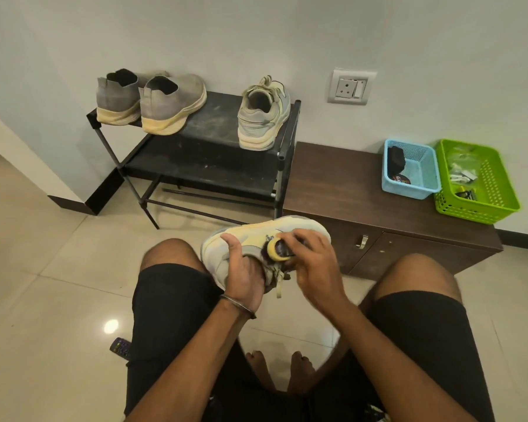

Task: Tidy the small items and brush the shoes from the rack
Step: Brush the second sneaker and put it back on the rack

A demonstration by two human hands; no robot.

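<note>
The right hand point(313, 263) curls its fingers round a small yellow-backed shoe brush with dark bristles point(276, 248), a closed grip pressing the brush to the upper of a pale cream and grey laced sneaker point(247, 239); the fingers hide most of the brush, so its full shape cannot be made out. The left hand point(244, 275) has a closed grip on the same sneaker, thumb over the side and fingers out of sight beneath, so the near end of the shoe is covered. The sneaker is held in the air between the person's knees, above the glossy tiled floor point(43, 269). Just beyond stands a black metal two-tier shoe rack point(208, 138); on its top shelf, at the right, sits the matching cream and grey sneaker point(261, 117), and at the left a pair of grey knit slip-on shoes with yellowed soles point(150, 100). Right of the rack, a low dark brown wooden cabinet serves as a worktop point(333, 178), carrying a light blue plastic basket point(409, 190) and a bright green plastic basket point(494, 190) side by side; their small contents are too indistinct to name. On the floor at near left, a dark remote control point(120, 348) is partly hidden by the leg.
</note>
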